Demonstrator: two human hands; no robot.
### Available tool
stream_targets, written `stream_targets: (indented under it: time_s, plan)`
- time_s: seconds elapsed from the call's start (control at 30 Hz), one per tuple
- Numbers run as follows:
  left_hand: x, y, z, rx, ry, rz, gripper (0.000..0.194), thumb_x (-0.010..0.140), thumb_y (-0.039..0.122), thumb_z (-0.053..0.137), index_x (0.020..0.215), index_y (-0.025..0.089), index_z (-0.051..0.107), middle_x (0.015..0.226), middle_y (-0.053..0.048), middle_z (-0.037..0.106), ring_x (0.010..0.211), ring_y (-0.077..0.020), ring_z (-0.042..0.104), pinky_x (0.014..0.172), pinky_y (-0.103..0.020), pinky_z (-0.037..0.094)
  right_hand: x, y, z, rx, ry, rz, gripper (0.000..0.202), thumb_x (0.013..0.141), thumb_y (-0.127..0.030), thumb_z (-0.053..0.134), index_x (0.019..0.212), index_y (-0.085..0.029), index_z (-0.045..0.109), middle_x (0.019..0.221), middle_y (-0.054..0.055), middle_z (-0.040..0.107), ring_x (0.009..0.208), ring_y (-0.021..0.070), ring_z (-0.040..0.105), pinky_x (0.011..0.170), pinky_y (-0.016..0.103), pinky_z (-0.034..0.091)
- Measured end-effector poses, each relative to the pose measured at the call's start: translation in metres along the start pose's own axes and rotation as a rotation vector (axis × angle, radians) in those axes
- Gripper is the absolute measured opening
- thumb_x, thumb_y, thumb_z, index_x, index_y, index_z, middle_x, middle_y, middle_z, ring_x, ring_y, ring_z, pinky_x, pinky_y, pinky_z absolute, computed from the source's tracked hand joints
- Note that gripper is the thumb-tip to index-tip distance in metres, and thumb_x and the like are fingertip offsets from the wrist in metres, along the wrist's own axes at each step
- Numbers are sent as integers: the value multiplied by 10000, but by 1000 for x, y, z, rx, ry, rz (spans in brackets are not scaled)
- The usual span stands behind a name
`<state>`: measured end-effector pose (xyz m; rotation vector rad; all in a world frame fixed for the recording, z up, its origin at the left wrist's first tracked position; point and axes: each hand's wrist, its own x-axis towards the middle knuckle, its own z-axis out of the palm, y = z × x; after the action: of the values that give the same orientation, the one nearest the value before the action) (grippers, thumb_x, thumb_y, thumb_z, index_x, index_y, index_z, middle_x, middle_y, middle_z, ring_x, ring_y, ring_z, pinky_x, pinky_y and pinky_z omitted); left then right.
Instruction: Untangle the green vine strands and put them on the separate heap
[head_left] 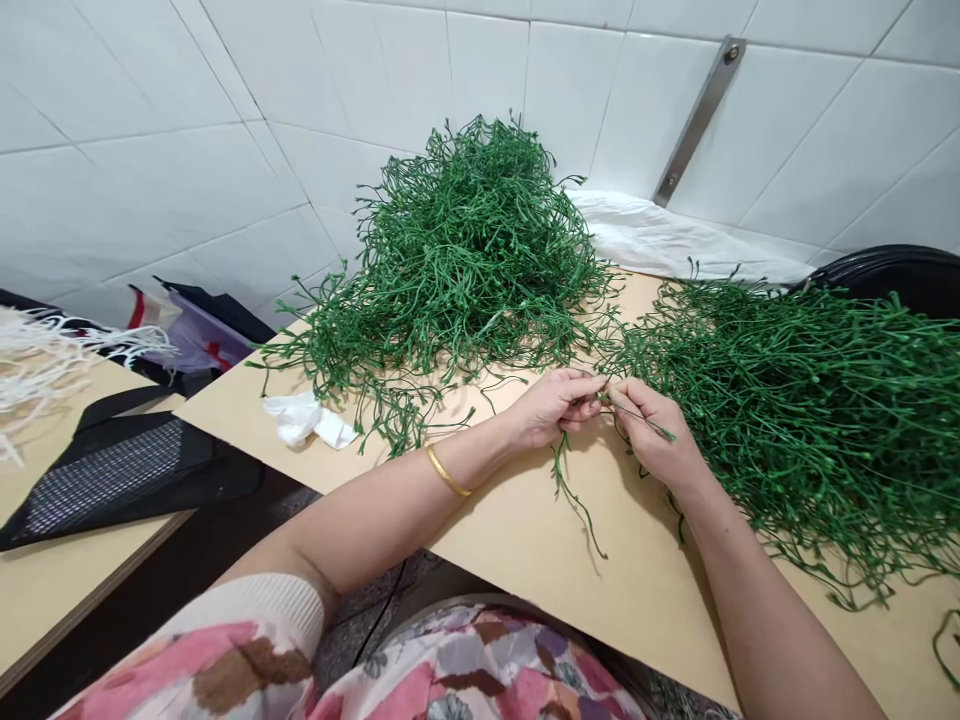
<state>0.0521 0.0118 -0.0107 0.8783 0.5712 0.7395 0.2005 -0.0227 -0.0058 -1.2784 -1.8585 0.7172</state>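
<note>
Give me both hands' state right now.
Left hand: closed, pinching thin green strands.
Right hand: closed, pinching a green strand, fingertips beside the left's.

Stem heaps (480,240) on table (517,530), wall (360,60) behind

Left hand (559,407): fingers curled, pinching
Right hand (651,425): thumb and forefinger pinched, just beside left hand
Left forearm (375,510), right forearm (772,590): converging toward left hand

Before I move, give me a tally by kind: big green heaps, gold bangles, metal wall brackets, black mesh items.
Big green heaps: 2 (left heap, right heap)
Gold bangle: 1
Metal wall bracket: 1
Black mesh item: 1
Total: 5
</note>
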Motion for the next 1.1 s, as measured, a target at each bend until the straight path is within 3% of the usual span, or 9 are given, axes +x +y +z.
stream_targets:
  time_s: [0.17,0.37,0.43,0.5,0.6,0.67,0.77,0.9,1.1]
  plan:
    - [2,-4,3,41,151,-8,260,614,232,676,588,148,432,429,60,400,350,-13,282,364,-162,115,-2,3,0,-191,-91,-89,244,879,-307,371,787,-180,558,636,-7,522,544,95,417,559,217,315]
    - [7,-12,10,82,341,118,164,595,59,565,533,139,436,402,73,359,336,-10,277,373,-171,169,-4,-1,7,-562,-40,-260,205,813,-203,413,651,-171,534,521,-17,416,521,111,346,598,267,270]
    - [10,-12,10,87,375,125,151,599,31,521,534,138,436,404,67,368,331,-11,273,370,-173,167,-8,-10,5,-389,-31,-252,227,819,-215,429,609,-171,504,517,-25,393,505,100,338,570,258,275]
    - [13,-10,8,42,388,127,163,611,22,506,551,146,419,396,71,353,324,-14,262,365,-170,153,-13,-21,1,-51,22,-198,244,843,-250,437,617,-176,492,531,-30,392,496,90,350,521,239,279]
    - [14,-10,6,-57,331,138,192,654,62,535,597,165,384,391,87,321,323,-19,250,365,-158,147,-15,-31,-6,399,259,-149,184,853,-286,459,706,-193,518,564,-37,409,491,80,362,497,230,298]
    - [15,-13,7,-68,281,153,216,671,118,582,631,170,377,432,66,400,346,-26,304,369,-152,182,-12,-27,-7,483,385,-96,151,833,-291,504,723,-192,532,554,-44,404,478,74,352,487,230,295]
    - [15,-20,9,-20,227,171,231,679,153,608,648,169,380,492,22,493,373,-39,358,377,-162,237,-7,-12,-5,407,398,6,190,812,-327,538,689,-182,524,524,-49,390,476,74,351,471,226,280]
    - [16,-20,1,-60,206,197,270,665,166,635,641,173,367,525,20,504,386,-35,342,395,-176,279,-5,-1,-5,180,405,26,240,830,-354,500,662,-182,495,525,-48,373,496,81,339,488,229,283]
    - [10,-7,-5,-99,209,115,278,634,200,678,620,143,407,580,16,518,378,4,259,381,-157,183,-7,-3,-4,-195,345,-16,202,850,-307,444,720,-183,536,556,-34,396,508,92,348,505,230,278]
